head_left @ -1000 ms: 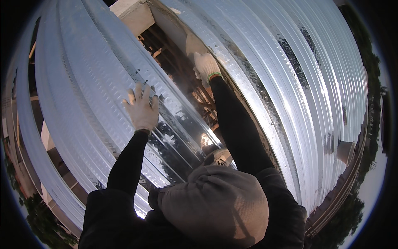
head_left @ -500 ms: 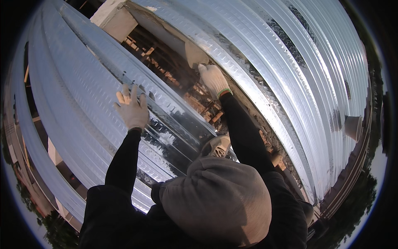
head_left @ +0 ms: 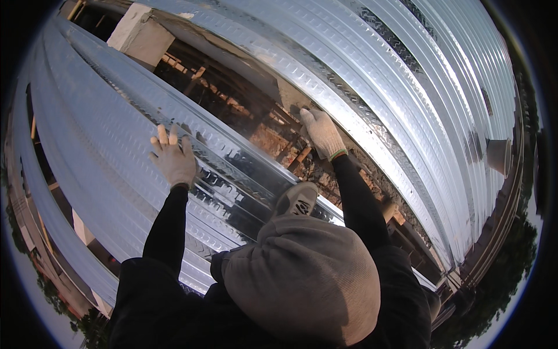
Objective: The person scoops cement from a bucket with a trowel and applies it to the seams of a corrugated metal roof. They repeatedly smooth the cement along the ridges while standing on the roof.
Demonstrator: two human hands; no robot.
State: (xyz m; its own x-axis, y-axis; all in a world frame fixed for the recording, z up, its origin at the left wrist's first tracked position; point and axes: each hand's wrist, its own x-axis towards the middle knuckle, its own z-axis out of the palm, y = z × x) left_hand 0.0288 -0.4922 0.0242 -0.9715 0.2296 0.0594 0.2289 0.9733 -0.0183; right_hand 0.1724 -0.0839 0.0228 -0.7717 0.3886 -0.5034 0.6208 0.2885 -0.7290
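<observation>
My left hand (head_left: 174, 161), in a pale knit glove, lies with fingers spread on a ribbed silvery metal decking sheet (head_left: 110, 125). To its right, across a long open gap, my right hand (head_left: 321, 132) wears a similar glove with a green-edged cuff. Its fingers are curled down at the rough side of a concrete beam (head_left: 290, 96); the fingertips are mostly hidden, so what they grip cannot be made out. My light shoe (head_left: 297, 199) stands on the metal beside the gap, in front of my bent knee in grey cloth (head_left: 302, 273).
Through the gap, reddish-brown rubble and timbers (head_left: 273, 136) show well below. A pale concrete block end (head_left: 139, 38) stands at its far left. More ribbed sheets (head_left: 401, 110) spread to the right, with a bucket-like container (head_left: 498, 157) near the edge. Narrower openings lie at far left.
My right hand has drawn nearer and to the right along the beam. My left hand remains spread on the sheet. The view has shifted slightly, and my shoe shows more fully.
</observation>
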